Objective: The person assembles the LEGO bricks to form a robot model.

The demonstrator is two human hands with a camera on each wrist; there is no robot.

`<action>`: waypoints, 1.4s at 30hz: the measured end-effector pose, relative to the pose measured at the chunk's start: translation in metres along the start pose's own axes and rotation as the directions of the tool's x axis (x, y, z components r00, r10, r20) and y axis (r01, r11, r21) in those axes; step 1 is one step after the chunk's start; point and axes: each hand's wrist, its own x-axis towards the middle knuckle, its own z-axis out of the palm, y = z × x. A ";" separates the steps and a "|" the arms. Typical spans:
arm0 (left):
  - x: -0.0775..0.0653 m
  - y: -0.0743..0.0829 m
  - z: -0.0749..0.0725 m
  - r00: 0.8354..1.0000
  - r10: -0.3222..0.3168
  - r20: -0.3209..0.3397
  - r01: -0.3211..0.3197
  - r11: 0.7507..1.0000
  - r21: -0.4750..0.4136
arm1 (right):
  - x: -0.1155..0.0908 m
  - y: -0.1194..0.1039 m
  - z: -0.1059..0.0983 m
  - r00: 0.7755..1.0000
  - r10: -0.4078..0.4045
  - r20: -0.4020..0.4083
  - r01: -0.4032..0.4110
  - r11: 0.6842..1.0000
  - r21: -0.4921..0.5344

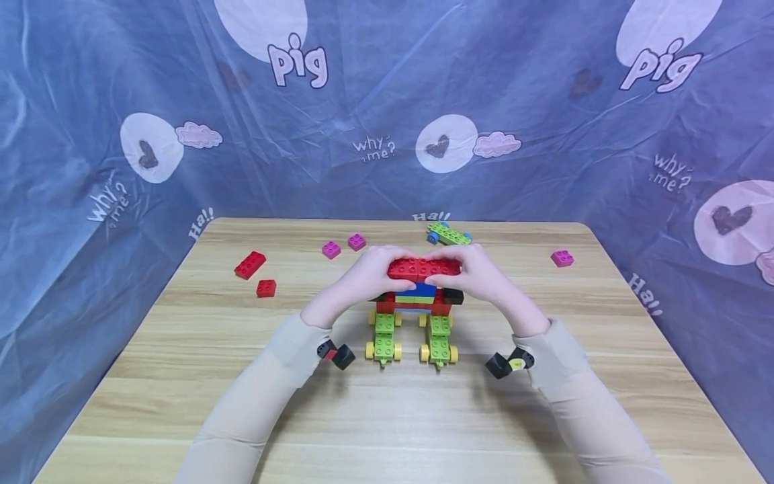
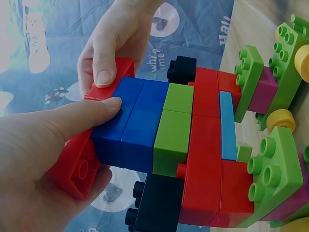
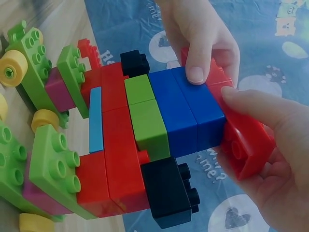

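A block figure stands on two lime wheeled bases (image 1: 383, 344) with yellow wheels. On its top lie two red bricks (image 1: 404, 269) side by side. My left hand (image 1: 369, 272) grips the left red brick, its thumb along the near face, while my right hand (image 1: 479, 274) holds the right one the same way. Under the red pair come blue bricks (image 2: 129, 118), lime bricks (image 2: 171, 128) and a wider red section (image 2: 205, 164) with a light blue strip (image 2: 228, 125). Black bricks (image 3: 169, 193) jut out at both sides. Both palms are partly hidden.
Two loose red bricks (image 1: 250, 265) lie on the left of the wooden table (image 1: 411, 423). Pink bricks (image 1: 330, 250) sit behind the left hand, another pink brick (image 1: 562, 258) far right. A lime car base (image 1: 449, 234) with blue wheels is at the back. Patterned blue cloth (image 1: 387, 81) surrounds the table.
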 end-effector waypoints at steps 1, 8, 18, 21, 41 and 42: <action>0.000 0.000 0.000 1.000 0.000 0.002 0.000 1.000 0.001 | 0.000 0.000 0.000 1.000 0.006 -0.001 -0.006 1.000 0.003; -0.001 -0.001 -0.002 1.000 -0.003 0.007 0.003 1.000 0.012 | 0.001 0.001 0.002 0.999 0.042 -0.001 -0.042 0.998 0.039; -0.003 -0.001 -0.002 1.000 0.028 -0.013 -0.028 0.999 0.031 | -0.001 0.002 0.002 0.999 0.049 -0.024 -0.048 0.998 0.042; -0.005 -0.003 -0.003 0.999 0.033 -0.024 -0.033 0.999 0.017 | -0.002 0.003 0.004 0.998 0.045 -0.041 -0.043 0.998 0.037; -0.031 -0.026 -0.033 0.943 0.258 -0.211 -0.278 0.958 -0.071 | -0.014 0.017 0.007 0.987 0.148 -0.063 -0.133 0.971 0.199; -0.032 -0.028 -0.034 0.935 0.271 -0.228 -0.293 0.954 -0.070 | -0.015 0.017 0.007 0.987 0.151 -0.064 -0.136 0.971 0.197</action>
